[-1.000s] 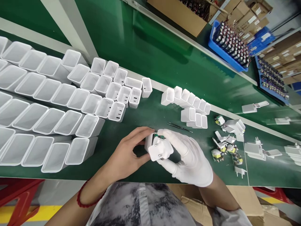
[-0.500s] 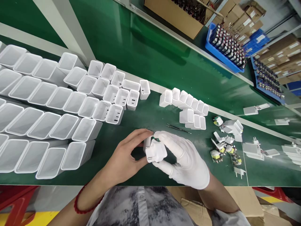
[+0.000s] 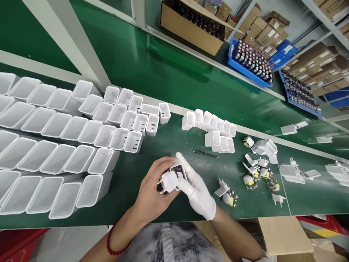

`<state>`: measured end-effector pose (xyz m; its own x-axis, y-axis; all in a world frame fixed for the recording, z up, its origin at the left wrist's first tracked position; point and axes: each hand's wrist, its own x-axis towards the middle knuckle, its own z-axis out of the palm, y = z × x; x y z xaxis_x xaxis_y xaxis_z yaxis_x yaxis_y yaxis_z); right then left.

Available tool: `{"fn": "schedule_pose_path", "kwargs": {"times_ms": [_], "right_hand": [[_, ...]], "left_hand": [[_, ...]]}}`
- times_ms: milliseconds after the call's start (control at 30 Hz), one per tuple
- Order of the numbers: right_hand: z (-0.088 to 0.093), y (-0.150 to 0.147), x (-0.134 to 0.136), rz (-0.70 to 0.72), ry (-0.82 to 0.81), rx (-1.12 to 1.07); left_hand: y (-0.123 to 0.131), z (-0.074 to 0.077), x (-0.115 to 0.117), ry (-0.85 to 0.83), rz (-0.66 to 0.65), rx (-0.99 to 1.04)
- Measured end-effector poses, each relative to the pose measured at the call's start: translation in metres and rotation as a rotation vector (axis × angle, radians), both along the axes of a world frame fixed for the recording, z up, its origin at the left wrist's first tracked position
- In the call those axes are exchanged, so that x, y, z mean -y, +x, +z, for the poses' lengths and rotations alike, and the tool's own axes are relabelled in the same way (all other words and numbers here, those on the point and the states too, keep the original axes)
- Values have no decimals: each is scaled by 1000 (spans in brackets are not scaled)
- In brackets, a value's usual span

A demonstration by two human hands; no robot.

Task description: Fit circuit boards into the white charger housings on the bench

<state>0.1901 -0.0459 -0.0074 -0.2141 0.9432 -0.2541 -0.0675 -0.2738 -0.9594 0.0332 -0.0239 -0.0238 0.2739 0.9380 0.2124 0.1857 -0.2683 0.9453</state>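
My left hand [image 3: 154,187], bare, grips a white charger housing [image 3: 181,169] from its left side. A white plug cap [image 3: 169,181] with metal prongs hangs tilted at the housing's open end, near my left thumb. Dark parts show inside the opening. My right hand [image 3: 197,189], in a white glove, closes on the same housing from the right, its thumb at the opening beside the plug cap. Right of the glove lies a circuit board [image 3: 229,198] with another plug cap [image 3: 222,187]. Black tweezers [image 3: 204,153] rest beyond my hands.
Rows of open white housings [image 3: 102,161] cover the left side; smaller ones [image 3: 212,139] stand ahead. More boards with caps [image 3: 251,180] and white charger pieces [image 3: 291,171] lie right. A blue tray [image 3: 249,74] of components and a cardboard box [image 3: 191,34] sit on the shelf.
The plug cap has swung left and away from the housing's end, showing the inside. My right hand has drawn in around the housing, and the board to its right now shows. The view has shifted slightly.
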Motion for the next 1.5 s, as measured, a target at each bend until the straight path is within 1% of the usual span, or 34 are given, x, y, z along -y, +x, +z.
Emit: {"fn": "schedule_pose_path", "kwargs": {"times_ms": [100, 200, 300, 367, 467, 600, 667, 733, 867, 967, 1100, 1167, 1267, 1400, 1500], "right_hand": [[-1, -6, 0, -53, 13, -40], [0, -11, 2, -92, 43, -33], [1, -17, 5, -178, 38, -15], [1, -22, 8, -235, 32, -44], [1, -27, 9, -280, 20, -90], [1, -29, 4, -271, -65, -127], [2, -28, 1, -276, -93, -146], [3, -28, 1, -287, -80, -119], [0, -28, 2, -290, 13, -10], [-1, -28, 1, -291, 1, -25], [2, -23, -4, -294, -78, -112], [5, -19, -5, -263, -117, -165], [6, -15, -2, -234, -113, -179], [-3, -14, 3, -261, -6, -145], [-11, -10, 5, -225, -11, -120]], "left_hand": [[-2, 0, 2, 23, 25, -2], [-4, 1, 4, 61, 47, -16], [-3, 2, 5, 139, 71, -19], [-3, 2, 5, 190, 86, -12], [-5, 1, 5, 193, 99, -16], [-8, -5, 4, 136, 93, -72], [-8, -7, 3, 138, 87, -79], [-7, -6, 3, 178, 90, -75], [-4, -1, 2, 262, 91, -92], [-3, 0, 2, 271, 98, -102], [-1, -4, 2, 176, 116, -111], [1, -5, 1, 120, 107, -102], [3, -3, 1, 107, 91, -98], [6, -3, 3, 170, 89, -96], [8, -7, 4, 129, 93, -122]]}}
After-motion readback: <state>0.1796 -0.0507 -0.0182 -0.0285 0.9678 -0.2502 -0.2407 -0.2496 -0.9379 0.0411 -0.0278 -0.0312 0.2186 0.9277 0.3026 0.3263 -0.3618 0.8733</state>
